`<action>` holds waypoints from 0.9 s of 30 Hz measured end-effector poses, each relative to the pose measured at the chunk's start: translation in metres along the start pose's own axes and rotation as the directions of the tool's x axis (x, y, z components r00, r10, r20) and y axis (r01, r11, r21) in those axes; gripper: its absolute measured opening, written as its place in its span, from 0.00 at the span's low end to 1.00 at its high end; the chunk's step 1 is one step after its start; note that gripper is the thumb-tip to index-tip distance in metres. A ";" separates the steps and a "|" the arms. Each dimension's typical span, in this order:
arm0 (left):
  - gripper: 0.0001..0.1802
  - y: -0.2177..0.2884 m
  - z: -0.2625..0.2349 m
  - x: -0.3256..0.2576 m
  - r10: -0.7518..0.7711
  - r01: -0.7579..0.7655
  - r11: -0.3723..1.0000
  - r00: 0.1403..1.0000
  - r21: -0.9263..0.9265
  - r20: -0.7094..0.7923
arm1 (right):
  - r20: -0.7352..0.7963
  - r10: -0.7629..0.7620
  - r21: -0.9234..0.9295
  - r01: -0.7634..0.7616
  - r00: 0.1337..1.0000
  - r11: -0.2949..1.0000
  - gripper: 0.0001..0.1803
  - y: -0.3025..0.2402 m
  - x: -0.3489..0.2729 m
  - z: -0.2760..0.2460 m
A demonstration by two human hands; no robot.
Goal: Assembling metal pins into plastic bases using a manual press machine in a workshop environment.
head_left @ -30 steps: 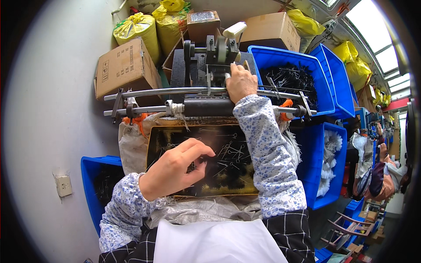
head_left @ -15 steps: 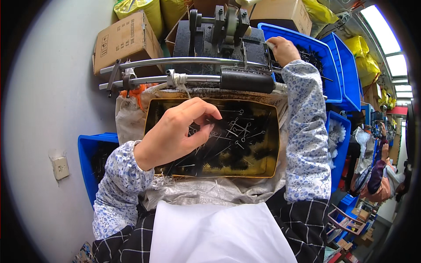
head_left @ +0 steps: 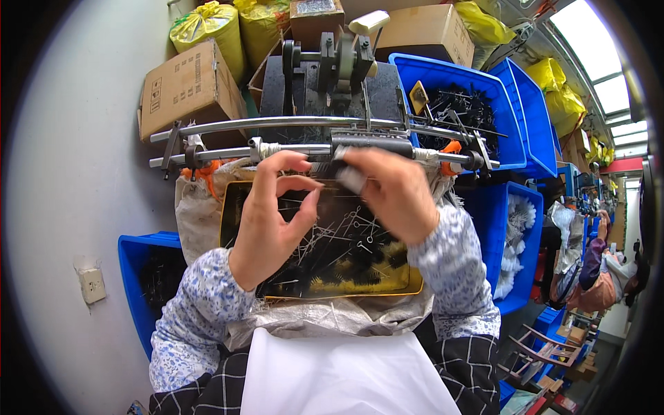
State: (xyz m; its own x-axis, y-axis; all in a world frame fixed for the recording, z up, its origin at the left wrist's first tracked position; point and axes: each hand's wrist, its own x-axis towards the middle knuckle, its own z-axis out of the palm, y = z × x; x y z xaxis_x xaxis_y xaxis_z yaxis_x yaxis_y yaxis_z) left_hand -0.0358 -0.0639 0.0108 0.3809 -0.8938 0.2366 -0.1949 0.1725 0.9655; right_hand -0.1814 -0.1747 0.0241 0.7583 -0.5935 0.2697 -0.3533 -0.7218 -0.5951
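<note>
My left hand (head_left: pixel 266 225) is over the near-left part of a yellow tray (head_left: pixel 225 235), fingers curved and thumb apart, with nothing visibly gripped. Facing it, my right hand (head_left: pixel 398 190) is smeared by motion, its fingers pinched together just below a black roller (head_left: pixel 373 143). A pale cover shows at its fingertips. Between the two hands a small dark wire brush (head_left: pixel 320 168) shows in part, seemingly in the right fingers; its stem is hidden. Inside the tray lie several black brushes with looped wire stems (head_left: pixel 360 225).
Steel rods (head_left: pixel 228 153) cross in front of a dark bench machine (head_left: pixel 339 79). A blue bin (head_left: pixel 515 131) of black brushes stands back right, another blue bin (head_left: pixel 522 297) with white brushes nearer. A blue bin (head_left: pixel 131 277) is at left, beside the wall. A cardboard box (head_left: pixel 183 90) sits back left.
My right hand has come from the blue bin at the back right to the roller, near my left hand. My left hand's fingers have spread and a dark piece no longer shows in them.
</note>
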 end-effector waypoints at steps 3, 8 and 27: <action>0.20 -0.010 -0.008 -0.020 0.011 -0.218 0.892 0.886 0.396 0.463 | -0.282 0.083 -0.459 -0.211 0.956 0.863 0.10 0.067 0.035 0.008; 0.17 -0.032 0.008 -0.069 -0.177 -0.517 0.591 0.666 0.620 0.724 | -0.277 0.257 -0.590 -0.374 0.926 0.715 0.11 0.108 0.064 0.016; 0.13 -0.045 0.003 -0.060 -0.266 -0.306 0.756 0.663 0.578 0.700 | -0.243 0.393 -0.619 -0.454 0.887 0.641 0.23 0.119 0.071 0.015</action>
State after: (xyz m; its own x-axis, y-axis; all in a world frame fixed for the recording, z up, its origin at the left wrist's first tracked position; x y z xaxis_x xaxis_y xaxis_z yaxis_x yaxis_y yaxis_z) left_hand -0.0524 -0.0194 -0.0471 -0.3278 -0.9281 -0.1763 -0.7864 0.1647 0.5953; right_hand -0.1610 -0.2969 -0.0391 0.3999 -0.8968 0.1892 -0.9099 -0.4132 -0.0355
